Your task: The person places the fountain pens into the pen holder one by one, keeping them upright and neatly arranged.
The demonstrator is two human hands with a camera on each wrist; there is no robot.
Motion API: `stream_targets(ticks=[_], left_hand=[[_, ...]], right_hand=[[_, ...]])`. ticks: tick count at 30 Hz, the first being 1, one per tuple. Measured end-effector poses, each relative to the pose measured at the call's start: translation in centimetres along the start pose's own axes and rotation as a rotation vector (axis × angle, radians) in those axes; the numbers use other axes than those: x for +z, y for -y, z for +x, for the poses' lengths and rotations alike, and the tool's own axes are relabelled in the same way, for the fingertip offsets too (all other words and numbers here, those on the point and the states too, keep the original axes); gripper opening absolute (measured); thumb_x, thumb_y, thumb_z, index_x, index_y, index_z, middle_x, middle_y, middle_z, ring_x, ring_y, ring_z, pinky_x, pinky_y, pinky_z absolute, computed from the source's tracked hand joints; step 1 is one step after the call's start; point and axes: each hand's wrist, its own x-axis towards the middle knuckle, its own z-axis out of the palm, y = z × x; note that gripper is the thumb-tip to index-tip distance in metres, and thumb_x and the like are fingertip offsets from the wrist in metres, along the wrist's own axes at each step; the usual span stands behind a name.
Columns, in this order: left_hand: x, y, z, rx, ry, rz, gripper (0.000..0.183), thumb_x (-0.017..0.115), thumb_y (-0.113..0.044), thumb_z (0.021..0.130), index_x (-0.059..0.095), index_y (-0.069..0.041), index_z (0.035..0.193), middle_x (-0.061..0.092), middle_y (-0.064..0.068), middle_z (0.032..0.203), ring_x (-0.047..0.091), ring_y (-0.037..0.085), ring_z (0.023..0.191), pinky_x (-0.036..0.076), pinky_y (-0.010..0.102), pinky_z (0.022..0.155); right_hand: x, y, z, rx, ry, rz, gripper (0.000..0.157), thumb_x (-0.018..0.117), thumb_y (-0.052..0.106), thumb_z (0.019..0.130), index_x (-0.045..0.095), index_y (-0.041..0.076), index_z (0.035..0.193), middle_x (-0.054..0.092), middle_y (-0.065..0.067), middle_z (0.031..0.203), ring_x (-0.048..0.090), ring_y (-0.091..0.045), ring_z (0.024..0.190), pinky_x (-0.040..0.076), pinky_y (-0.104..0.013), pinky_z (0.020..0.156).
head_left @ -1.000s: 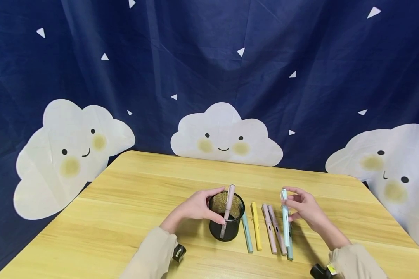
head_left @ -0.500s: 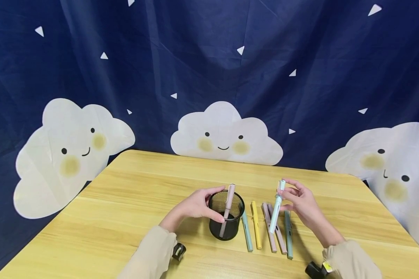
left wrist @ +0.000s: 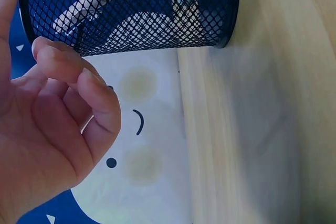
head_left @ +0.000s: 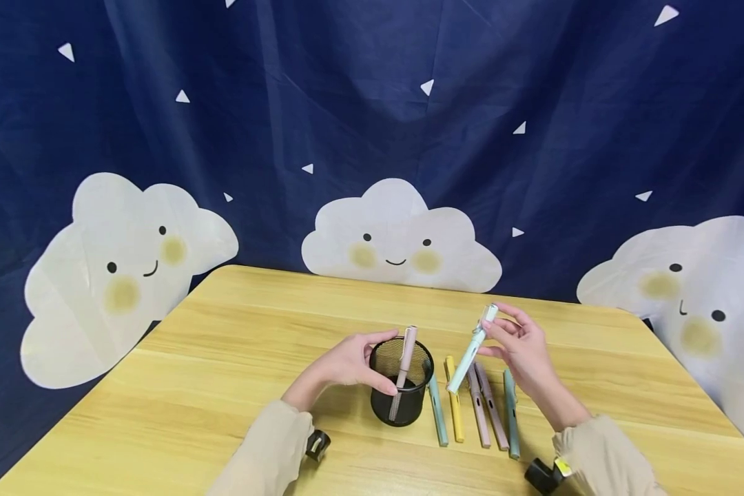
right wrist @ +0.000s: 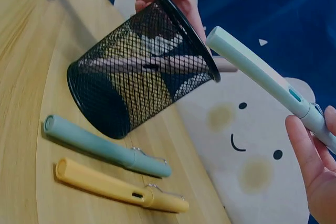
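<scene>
A black mesh pen holder [head_left: 409, 406] stands upright on the table, with one pinkish pen [head_left: 406, 358] leaning inside it. My left hand [head_left: 350, 362] grips the holder's rim from the left, thumb at the front and fingers behind. In the air right of the holder, my right hand [head_left: 523, 348] pinches a pale mint pen [head_left: 471, 355] near its clip end. That pen tilts, its lower end pointing down and left over the yellow pen [head_left: 457, 406]. From the right wrist, the mint pen's free end [right wrist: 220, 38] appears near the holder's rim [right wrist: 189, 32].
Right of the holder several pens lie in a row: a teal pen [head_left: 437, 413], the yellow one, two mauve pens [head_left: 479, 413] and another teal pen [head_left: 511, 417]. A dark blue curtain [head_left: 372, 103] with white clouds hangs behind the wooden table [head_left: 223, 386].
My right hand has lifted the mint pen from over the right-hand teal pen and carried it up and left, tilting it toward the holder. My left hand stays at the holder.
</scene>
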Motion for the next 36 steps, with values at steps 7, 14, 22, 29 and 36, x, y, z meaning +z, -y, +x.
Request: stream_targets(ticks=[7,14,22,29,36], left_hand=[[0.1,0.0,0.0,-0.022,0.005,-0.050,0.091,0.083,-0.021,0.059,0.037,-0.006,0.136,0.036,-0.006,0.047,0.035,0.008,0.042,0.035,0.020,0.042],[0.1,0.0,-0.1,-0.021,-0.002,-0.048,0.090,0.083,-0.021,0.059,0.038,-0.008,0.136,0.033,-0.006,0.051,0.033,0.008,0.046,0.032,0.020,0.043],[0.1,0.0,-0.1,-0.035,0.011,-0.060,0.091,0.083,-0.020,0.060,0.035,-0.006,0.137,0.037,-0.005,0.050,0.035,0.009,0.046,0.033,0.021,0.043],[0.0,0.0,-0.2,-0.038,0.018,-0.046,0.091,0.083,-0.020,0.060,0.036,-0.006,0.137,0.039,-0.005,0.050,0.036,0.008,0.046,0.033,0.020,0.043],[-0.1,-0.1,-0.1,-0.037,0.019,-0.030,0.089,0.083,-0.022,0.060,0.038,-0.006,0.136,0.041,-0.005,0.053,0.037,0.007,0.048,0.034,0.021,0.045]], right_hand=[[1.1,-0.5,0.3,-0.027,-0.042,0.015,0.028,0.054,-0.008,0.084,0.056,0.012,0.103,0.065,-0.004,0.079,0.061,-0.014,0.066,0.053,-0.031,0.058],[2.1,-0.8,0.3,-0.054,-0.063,0.023,0.028,0.055,-0.009,0.083,0.056,0.011,0.102,0.065,-0.004,0.079,0.062,-0.015,0.066,0.053,-0.031,0.059],[2.6,-1.5,0.5,-0.110,-0.058,-0.001,0.032,0.054,-0.012,0.082,0.055,0.012,0.103,0.065,-0.004,0.079,0.063,-0.016,0.066,0.053,-0.034,0.058],[-0.7,-6.1,2.9,-0.288,0.106,0.005,0.040,0.067,0.002,0.078,0.050,-0.002,0.114,0.063,-0.014,0.088,0.064,-0.025,0.071,0.052,-0.041,0.057],[-0.7,-6.9,3.0,-0.296,0.070,-0.131,0.039,0.059,-0.008,0.081,0.046,-0.009,0.118,0.063,-0.016,0.090,0.064,-0.026,0.072,0.051,-0.044,0.056]])
